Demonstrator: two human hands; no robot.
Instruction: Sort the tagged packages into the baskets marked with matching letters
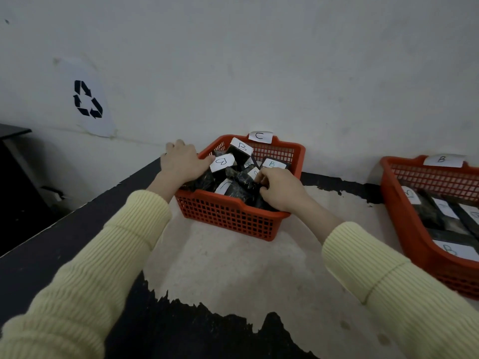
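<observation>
Two red baskets on table (pixel 233 268); left grip (pixel 181 163) clasping rim of C basket (pixel 228 216), likely steadying it; right grip (pixel 280 187) pinching black package (pixel 241 189) inside, among B-tagged ones, probably bound for B basket (pixel 404 216) at right.

Two red baskets (pixel 228 218) (pixel 414 229), two hands (pixel 181 161) (pixel 280 187), one recycling sign (pixel 88 99); packages (pixel 241 189) too jumbled to count.

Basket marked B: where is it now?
The basket marked B sits far right in the head view, on the table against the wall, right of the basket marked C.
</observation>
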